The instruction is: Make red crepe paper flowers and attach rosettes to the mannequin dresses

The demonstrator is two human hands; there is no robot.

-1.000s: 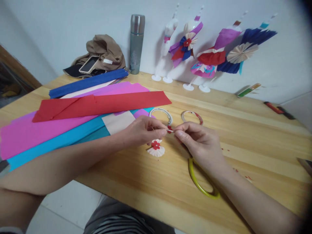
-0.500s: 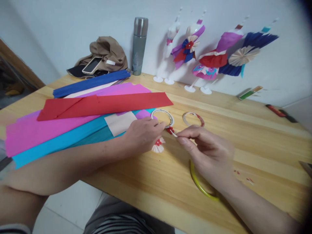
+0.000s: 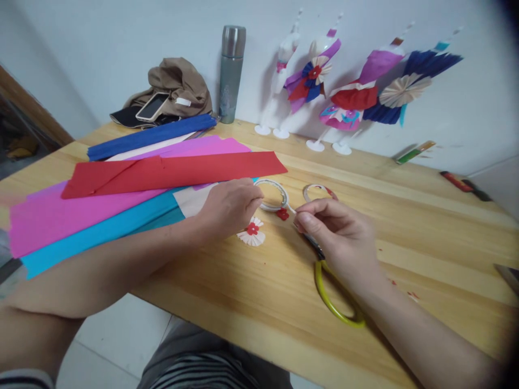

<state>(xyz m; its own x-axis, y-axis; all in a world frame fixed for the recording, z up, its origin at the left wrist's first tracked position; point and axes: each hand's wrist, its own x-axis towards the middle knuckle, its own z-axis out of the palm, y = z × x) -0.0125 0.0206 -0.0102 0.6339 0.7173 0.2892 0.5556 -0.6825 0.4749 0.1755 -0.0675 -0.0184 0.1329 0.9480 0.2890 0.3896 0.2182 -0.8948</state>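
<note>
My left hand [image 3: 233, 208] is closed, its fingertips gripping the left rim of a white roll of tape [image 3: 285, 190]. Between thumb and forefinger my right hand [image 3: 343, 232] pinches the narrow free end of that tape, drawn out from the roll's lower right. Just below the roll a small red paper flower [image 3: 283, 214] lies on the table. Beside my left fingers rests a cream pleated paper rosette [image 3: 252, 238] with a red flower at its middle. Scissors with a yellow handle [image 3: 344, 319] lie partly hidden under my right hand.
Behind my right hand lies another tape ring [image 3: 310, 189]. Red crepe paper [image 3: 182, 173], pink paper [image 3: 44, 221] and blue paper [image 3: 81, 243] spread across the left. Several dressed paper figures [image 3: 312, 75] on stands and a flask [image 3: 232, 75] line the wall.
My left hand has shifted left, uncovering more of the rosette. My right hand now pinches tape beside the roll, and the red flower lies apart from my fingers.
</note>
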